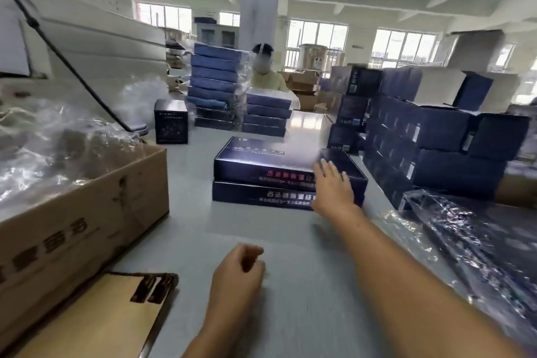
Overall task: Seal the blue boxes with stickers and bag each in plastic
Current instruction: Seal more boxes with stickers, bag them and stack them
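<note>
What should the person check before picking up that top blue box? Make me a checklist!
1. Right hand on the top blue box: ok, straight fingers touch its near right corner.
2. Left hand free: cannot tell, fingers curled, blurred.
3. Top blue box lies flat on the lower box: ok.
4. Bare table in front of both boxes: ok.
5. Plastic bags close by: ok, in the cardboard box at left.
6. Sticker seal on the top blue box: cannot tell.
</note>
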